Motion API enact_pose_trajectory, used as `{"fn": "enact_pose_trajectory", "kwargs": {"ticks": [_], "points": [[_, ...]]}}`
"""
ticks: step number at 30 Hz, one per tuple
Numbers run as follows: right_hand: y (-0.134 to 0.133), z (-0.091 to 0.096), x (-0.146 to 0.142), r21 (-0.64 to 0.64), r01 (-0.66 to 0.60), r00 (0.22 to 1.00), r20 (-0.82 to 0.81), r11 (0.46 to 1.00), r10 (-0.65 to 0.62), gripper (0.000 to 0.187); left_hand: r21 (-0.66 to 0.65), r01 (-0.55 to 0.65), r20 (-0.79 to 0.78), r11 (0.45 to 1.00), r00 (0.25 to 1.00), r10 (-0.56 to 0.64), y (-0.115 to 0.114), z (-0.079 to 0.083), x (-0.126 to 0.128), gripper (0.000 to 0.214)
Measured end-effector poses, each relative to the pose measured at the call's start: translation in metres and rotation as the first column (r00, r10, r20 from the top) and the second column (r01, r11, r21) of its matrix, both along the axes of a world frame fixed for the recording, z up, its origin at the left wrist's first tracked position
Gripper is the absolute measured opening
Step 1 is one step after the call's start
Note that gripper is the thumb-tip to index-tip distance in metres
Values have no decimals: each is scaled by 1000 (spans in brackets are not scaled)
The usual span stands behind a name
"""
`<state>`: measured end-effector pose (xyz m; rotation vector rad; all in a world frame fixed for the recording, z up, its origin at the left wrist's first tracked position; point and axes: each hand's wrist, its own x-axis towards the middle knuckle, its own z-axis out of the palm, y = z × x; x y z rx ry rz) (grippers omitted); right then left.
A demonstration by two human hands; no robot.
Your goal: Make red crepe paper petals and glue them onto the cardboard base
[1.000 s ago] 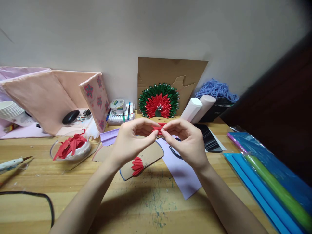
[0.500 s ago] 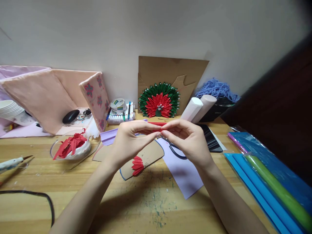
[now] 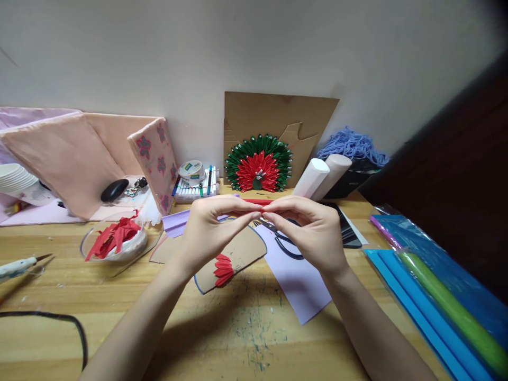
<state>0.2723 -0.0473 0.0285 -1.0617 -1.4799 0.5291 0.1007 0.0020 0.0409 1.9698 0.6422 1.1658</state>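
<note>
Between the fingertips of both hands is a narrow red crepe-paper strip [image 3: 257,201], mostly covered by the fingers. My left hand [image 3: 216,225] pinches it from the left, thumb against forefinger. My right hand [image 3: 305,225] pinches it from the right, the two sets of fingertips meeting. Below them on the table lies a cardboard piece [image 3: 244,248] with a blue edge, bearing several red paper petals [image 3: 224,270]. Black-handled scissors [image 3: 283,243], partly behind my right hand, rest on a lilac paper sheet [image 3: 301,286].
A clear bowl [image 3: 133,246] of red strips [image 3: 115,236] and a glue gun [image 3: 19,267] are at left. Behind stands a cardboard panel [image 3: 273,114] with a green and red paper peacock [image 3: 259,164]. White rolls [image 3: 311,179] and blue yarn [image 3: 353,148] stand behind right; blue packets [image 3: 420,296] lie at right.
My right hand has shifted slightly to the right and opened its back fingers outward, showing more of the scissors. Both hands still pinch the red strip.
</note>
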Motion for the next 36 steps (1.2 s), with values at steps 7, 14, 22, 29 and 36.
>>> {"fn": "enact_pose_trajectory", "kwargs": {"ticks": [7, 14, 22, 29, 36], "points": [[-1, -1, -1, 51, 15, 999, 43, 999, -18, 9, -6, -6, 20, 1000, 1000, 7, -2, 1, 0, 10], [-1, -1, -2, 126, 63, 989, 128, 990, -79, 7, -57, -4, 21, 998, 1000, 5, -2, 2, 1, 10], [0, -2, -4, -1, -42, 999, -19, 999, 42, 16, -242, 65, 107, 968, 993, -40, 0, 0, 4, 17], [13, -12, -4, -226, -198, 965, -216, 954, 149, 13, -252, 85, -4, 964, 996, -89, 10, -6, 0, 28], [24, -34, -10, -308, -207, 963, -229, 929, 139, 22, -398, 52, -29, 916, 997, -69, 19, -23, -5, 37]]}}
